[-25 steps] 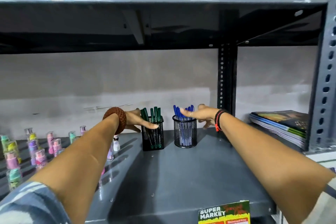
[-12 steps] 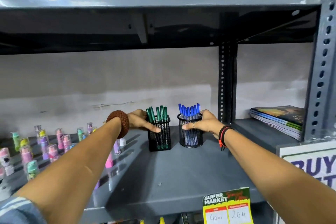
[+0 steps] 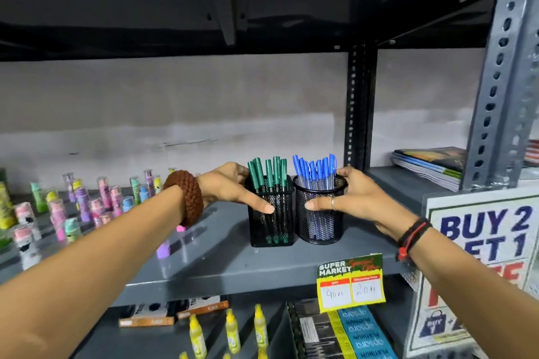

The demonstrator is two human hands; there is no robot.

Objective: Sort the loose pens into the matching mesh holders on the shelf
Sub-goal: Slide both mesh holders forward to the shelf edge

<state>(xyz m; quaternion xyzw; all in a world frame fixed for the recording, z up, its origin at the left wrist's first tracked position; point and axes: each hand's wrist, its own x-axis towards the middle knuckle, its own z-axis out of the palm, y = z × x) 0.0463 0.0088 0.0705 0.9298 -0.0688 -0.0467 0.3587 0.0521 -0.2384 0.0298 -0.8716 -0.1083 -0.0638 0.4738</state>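
Note:
Two black mesh holders stand side by side near the front of the grey shelf (image 3: 221,259). The square holder (image 3: 281,221) on the left carries several green pens (image 3: 267,173). The round holder (image 3: 323,226) on the right carries several blue pens (image 3: 316,169). My left hand (image 3: 233,188) wraps the square holder's left side, thumb across its front. My right hand (image 3: 355,198) grips the round holder from the right, thumb on its front. No loose pens are visible.
Small pastel bottles (image 3: 87,204) crowd the shelf's left part. Notebooks (image 3: 428,163) are stacked at the right behind a perforated upright (image 3: 501,81). A price tag (image 3: 350,283) hangs on the shelf edge, a promo sign (image 3: 478,256) stands at right, and yellow glue bottles (image 3: 233,329) sit below.
Both hands closed around the holders and drew them forward toward the shelf's front edge. The view dropped, showing the lower shelf.

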